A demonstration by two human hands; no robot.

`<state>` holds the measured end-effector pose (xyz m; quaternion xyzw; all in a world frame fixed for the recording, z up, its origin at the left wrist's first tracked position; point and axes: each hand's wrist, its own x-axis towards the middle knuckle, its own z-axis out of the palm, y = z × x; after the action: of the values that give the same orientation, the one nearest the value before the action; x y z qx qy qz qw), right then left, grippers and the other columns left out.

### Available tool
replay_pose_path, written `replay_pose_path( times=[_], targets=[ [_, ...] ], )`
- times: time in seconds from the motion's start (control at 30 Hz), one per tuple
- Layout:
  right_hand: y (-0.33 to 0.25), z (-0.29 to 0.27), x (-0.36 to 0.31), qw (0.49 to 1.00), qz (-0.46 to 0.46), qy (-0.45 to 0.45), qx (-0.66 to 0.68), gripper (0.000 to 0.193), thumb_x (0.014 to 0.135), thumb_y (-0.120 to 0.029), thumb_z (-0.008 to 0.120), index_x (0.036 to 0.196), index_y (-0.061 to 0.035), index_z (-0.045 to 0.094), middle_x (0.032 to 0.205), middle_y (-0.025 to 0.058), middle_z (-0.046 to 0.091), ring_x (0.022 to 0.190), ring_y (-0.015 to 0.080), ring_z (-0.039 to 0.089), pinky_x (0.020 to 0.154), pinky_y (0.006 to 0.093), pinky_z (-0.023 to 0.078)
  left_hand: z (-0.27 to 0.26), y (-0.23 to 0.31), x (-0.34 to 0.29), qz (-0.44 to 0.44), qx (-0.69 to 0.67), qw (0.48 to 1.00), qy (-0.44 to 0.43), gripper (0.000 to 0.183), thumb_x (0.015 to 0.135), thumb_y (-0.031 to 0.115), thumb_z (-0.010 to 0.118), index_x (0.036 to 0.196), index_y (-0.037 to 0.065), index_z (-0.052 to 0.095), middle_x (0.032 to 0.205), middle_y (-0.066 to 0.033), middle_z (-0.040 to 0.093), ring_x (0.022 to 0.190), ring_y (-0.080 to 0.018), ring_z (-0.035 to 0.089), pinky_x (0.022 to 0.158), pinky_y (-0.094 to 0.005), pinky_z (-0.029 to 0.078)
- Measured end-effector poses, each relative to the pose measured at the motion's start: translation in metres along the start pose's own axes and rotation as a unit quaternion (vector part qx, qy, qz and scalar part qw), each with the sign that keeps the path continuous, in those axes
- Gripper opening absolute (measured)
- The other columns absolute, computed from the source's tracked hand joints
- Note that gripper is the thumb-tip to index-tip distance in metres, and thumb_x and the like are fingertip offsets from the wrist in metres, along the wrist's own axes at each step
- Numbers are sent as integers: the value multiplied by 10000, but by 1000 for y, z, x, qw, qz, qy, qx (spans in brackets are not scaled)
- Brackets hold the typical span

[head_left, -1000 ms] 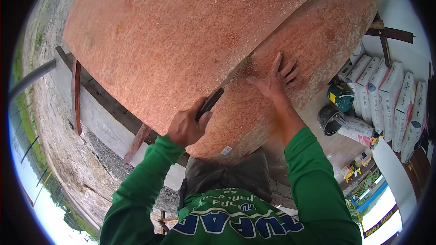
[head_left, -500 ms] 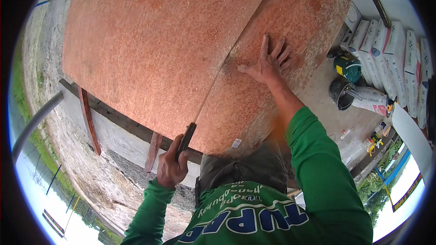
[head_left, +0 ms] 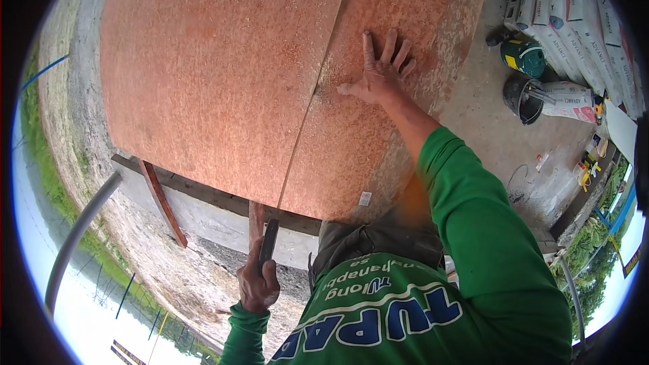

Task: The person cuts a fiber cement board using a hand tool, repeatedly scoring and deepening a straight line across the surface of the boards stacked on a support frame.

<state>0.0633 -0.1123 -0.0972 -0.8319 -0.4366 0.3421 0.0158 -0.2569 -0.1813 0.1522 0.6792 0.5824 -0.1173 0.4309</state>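
A reddish plywood sheet (head_left: 203,87), strewn with sawdust, lies in front of me. A long cut line runs down it toward my body. At the sheet's near edge my left hand (head_left: 258,285) is wrapped round the black handle of a handsaw (head_left: 270,243). The saw is seen almost edge-on, its thin blade in line with the cut. My right hand (head_left: 384,79) lies on the sheet just right of the cut, fingers spread and palm down. A small white sticker (head_left: 365,198) is on the sheet close to my waist.
Wooden supports (head_left: 162,202) and a low concrete wall (head_left: 203,199) show under the near edge. On the floor at right are a black bucket (head_left: 524,98) with tools, a green pail (head_left: 524,58) and a pale sack (head_left: 569,100). White sacks (head_left: 564,33) lean behind them.
The left hand has drawn the saw back toward my body, off the near edge. The view has shifted a little; the right hand stays spread on the sheet.
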Motion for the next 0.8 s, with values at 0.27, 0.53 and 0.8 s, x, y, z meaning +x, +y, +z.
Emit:
replay_pose_path(
  times=[0.27,0.53,0.8],
  targets=[
    [-25,-4,-8,999,-28,18,17,1256,523,-603,763,1441,-205,3,1429,286,-152,1273,545,-162,933,724,13,54,46,209,123,-19,984,129,273,903,257,483,1025,24,553,671,-237,569,657,-433,577,537,-436,448],
    [-2,-8,-3,1000,15,-9,2,1226,553,-576,760,1442,-224,-7,1434,277,-159,1289,521,-165,960,705,3,-3,-3,-7,-100,-45,993,-31,518,904,381,415,1189,-47,477,807,-249,609,741,-405,628,747,-488,451],
    [-19,-8,-4,999,-21,24,18,1219,543,-585,758,1443,-203,30,1434,281,-149,1278,545,-153,940,726,11,61,33,209,108,-39,988,103,360,893,240,492,1157,-5,493,653,-223,575,611,-410,586,512,-417,453]
  ],
)
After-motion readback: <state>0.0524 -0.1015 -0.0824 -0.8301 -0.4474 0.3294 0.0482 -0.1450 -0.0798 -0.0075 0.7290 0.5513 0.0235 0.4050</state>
